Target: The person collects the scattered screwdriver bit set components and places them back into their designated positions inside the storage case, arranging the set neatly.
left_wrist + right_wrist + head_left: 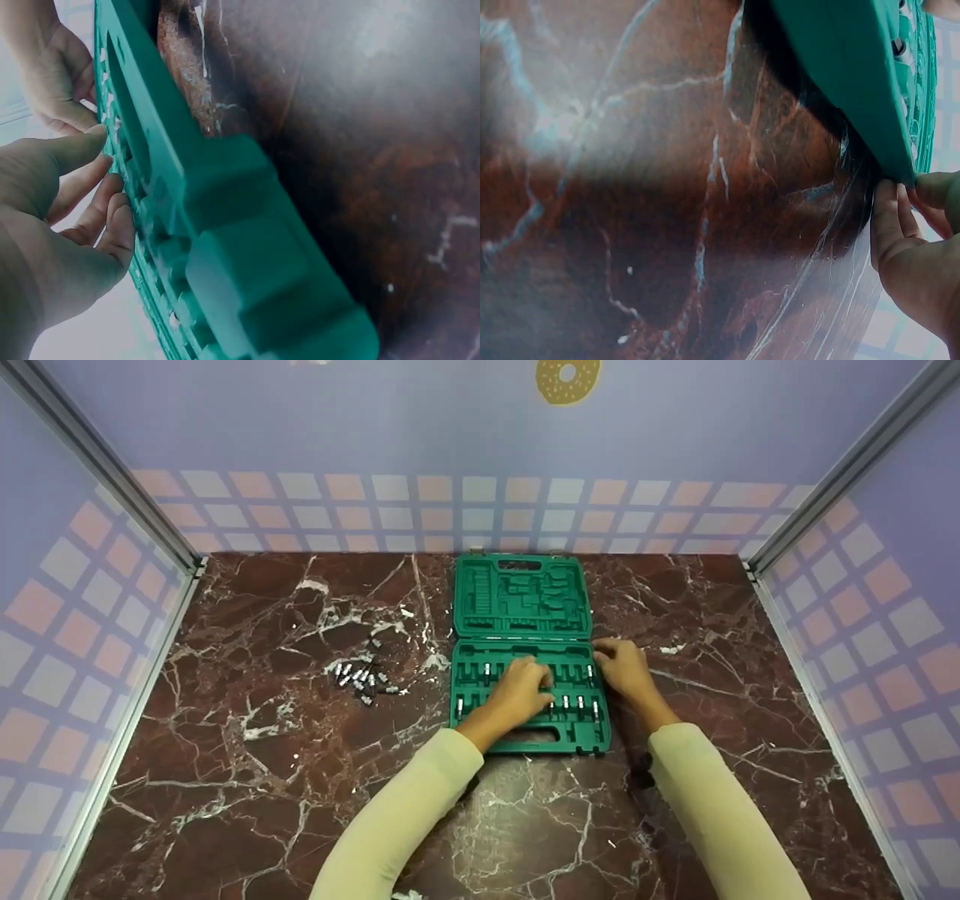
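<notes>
A green tool case lies unfolded on the tabletop, its lower half holding several small silver sockets in moulded slots. My left hand is over the middle of that half, fingers bent down to the slots. In the left wrist view its thumb and fingertips meet the case surface; whether a socket is between them is hidden. At the right side my right hand pinches the case rim. The right wrist view has the thumb above the green edge and fingers below it.
A loose pile of small silver sockets lies left of the case on the dark red marbled tabletop. Tiled-pattern walls enclose the back and both sides. The case's lid half reaches close to the back wall.
</notes>
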The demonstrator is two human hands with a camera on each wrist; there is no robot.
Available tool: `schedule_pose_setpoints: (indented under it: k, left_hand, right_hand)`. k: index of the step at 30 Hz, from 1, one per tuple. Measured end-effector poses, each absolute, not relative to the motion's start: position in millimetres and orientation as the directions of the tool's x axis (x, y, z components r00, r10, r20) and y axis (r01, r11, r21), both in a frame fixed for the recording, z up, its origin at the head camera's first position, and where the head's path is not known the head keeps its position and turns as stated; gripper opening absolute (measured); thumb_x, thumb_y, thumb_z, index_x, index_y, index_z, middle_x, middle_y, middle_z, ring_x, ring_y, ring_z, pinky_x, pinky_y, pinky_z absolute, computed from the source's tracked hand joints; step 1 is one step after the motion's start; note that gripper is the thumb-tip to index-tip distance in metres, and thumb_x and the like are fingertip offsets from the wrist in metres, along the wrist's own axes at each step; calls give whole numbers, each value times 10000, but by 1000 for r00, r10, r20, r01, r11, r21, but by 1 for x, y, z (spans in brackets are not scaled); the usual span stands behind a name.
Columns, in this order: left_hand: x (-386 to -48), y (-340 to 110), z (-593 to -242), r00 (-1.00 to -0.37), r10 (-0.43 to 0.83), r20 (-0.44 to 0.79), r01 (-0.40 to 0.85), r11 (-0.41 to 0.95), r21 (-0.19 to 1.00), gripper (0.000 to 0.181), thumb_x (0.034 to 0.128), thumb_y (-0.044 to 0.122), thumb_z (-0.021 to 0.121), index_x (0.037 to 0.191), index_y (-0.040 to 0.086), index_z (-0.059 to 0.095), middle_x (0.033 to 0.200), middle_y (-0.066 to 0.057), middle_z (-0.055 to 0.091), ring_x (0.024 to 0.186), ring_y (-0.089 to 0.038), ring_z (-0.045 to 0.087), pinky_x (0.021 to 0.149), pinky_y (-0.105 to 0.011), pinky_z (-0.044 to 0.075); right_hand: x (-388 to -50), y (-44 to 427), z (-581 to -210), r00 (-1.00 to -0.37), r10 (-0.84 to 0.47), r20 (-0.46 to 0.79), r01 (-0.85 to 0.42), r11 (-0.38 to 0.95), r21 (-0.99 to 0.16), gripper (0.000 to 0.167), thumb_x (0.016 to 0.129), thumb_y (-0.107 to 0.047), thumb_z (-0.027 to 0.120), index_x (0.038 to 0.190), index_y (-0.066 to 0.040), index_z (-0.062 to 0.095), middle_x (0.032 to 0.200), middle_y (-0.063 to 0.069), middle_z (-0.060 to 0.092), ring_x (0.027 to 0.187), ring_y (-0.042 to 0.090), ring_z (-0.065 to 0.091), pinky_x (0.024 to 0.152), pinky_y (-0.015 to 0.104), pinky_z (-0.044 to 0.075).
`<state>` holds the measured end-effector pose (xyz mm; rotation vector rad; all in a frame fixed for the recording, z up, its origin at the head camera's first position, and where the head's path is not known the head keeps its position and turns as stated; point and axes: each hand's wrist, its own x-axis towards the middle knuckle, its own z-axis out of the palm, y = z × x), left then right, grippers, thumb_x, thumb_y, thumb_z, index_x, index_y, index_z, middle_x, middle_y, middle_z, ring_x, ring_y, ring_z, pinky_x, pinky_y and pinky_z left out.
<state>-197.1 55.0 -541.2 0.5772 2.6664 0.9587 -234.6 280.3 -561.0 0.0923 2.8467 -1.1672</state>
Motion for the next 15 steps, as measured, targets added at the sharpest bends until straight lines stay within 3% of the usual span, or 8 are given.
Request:
schedule_pose_setpoints:
  k: [5,11,15]
  left_hand:
    - [-196,46,-537,-893,446,-65,288,676,679,181,933,205,785,1045,67,752,1125,-99,699,1311,-311,569,949,-403,563]
    - [-195,31,-532,-898,438,-53,277,654,704,201,930,192,786,1057,42,744,1070,-87,672,1025,-224,624,851,-356,563]
    - [-194,19,-530,-909,415,-41,256,634,730,204,924,178,790,1059,33,743,1029,-71,647,939,-191,599,822,-338,555]
  right_hand:
    - [-235,281,-561,-997,34,-76,77,709,-701,300,1031,-73,591,1291,46,680,1295,266,678,1205,419,639,1013,545,521]
    - [-235,281,-562,-997,36,-62,69,716,-695,296,1022,-59,600,1283,54,683,1291,271,679,1217,424,635,1017,547,518]
    - [-236,281,-563,-998,30,-59,63,717,-694,298,1018,-67,610,1282,49,686,1291,263,682,1224,419,634,1023,545,515]
